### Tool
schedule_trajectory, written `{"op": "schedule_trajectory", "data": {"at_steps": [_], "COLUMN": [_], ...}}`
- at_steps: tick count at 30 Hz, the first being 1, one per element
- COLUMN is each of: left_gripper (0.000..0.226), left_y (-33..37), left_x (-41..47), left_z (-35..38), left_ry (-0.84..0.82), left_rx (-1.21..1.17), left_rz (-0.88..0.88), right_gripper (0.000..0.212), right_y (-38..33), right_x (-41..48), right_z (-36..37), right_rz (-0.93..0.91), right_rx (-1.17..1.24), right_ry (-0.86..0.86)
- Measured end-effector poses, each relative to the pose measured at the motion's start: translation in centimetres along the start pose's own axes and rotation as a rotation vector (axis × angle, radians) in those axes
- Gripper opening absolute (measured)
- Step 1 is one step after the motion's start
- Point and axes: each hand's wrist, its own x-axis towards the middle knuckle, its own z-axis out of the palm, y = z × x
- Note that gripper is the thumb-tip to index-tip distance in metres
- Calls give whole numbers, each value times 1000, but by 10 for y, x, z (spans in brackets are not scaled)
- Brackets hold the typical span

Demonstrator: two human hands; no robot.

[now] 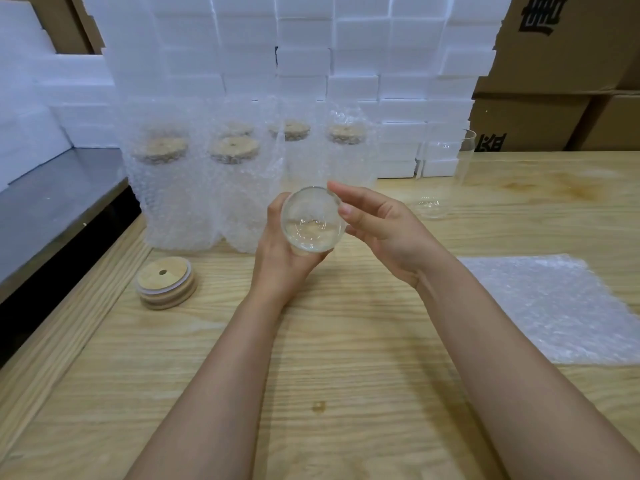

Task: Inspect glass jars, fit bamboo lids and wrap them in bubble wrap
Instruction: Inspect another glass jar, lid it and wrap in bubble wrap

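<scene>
While left hand (280,261) grips the clear, smooth glass jar (311,220) above the wood-grain table (346,341), fingers curled round it, the jar's long axis points at the camera, one circular end facing it. Right hand (384,230) fingers straight, tips touching the jar's edge.

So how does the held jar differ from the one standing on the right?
The held jar is tipped, one end facing the camera; the standing jar is upright on the table. The held jar is gripped by the left hand; the standing jar is untouched. Both are clear glass, unwrapped.
</scene>
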Motion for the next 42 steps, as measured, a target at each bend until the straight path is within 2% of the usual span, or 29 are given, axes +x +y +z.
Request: {"op": "schedule_trajectory", "data": {"at_steps": [3,6,10,15,18,22,26,30,35,38,42], "left_gripper": [85,85,86,87,86,84,86,84,96,98,100], "left_y": [1,1,-1,-5,-7,-9,-8,-6,-4,-1,4], "left_x": [-1,-1,-3,-4,-2,-2,-4,-3,-5,-4,-5], "left_z": [2,3,5,6,7,7,6,4,3,3,3], "left_ry": [22,14,-30,-37,-44,-47,-26,24,67,78,38], "left_rx": [22,45,76,93,109,95,63,5,-62,-113,-152], "left_rz": [-1,31,53,82,62,46,75,18,2,1,12], "right_gripper": [28,4,16,38,49,64,67,68,119,105,78], "right_y": [1,3,4,8,6,1,-3,-2,30,47,47], "right_x": [1,4,6,4,2,-1,-1,-3,-11,-11,-7], "right_z": [4,10,24,34,36,37,35,20,5,9,12], "right_rz": [36,47,-4,-15,-5,-16,-44,-99,-144,-162,-182], "right_rx": [7,27,28,-112,-176,-345,-449,-343,-374,-373,-178], "right_ry": [95,230,385,484,459,332,259,123,7,18,131]}}
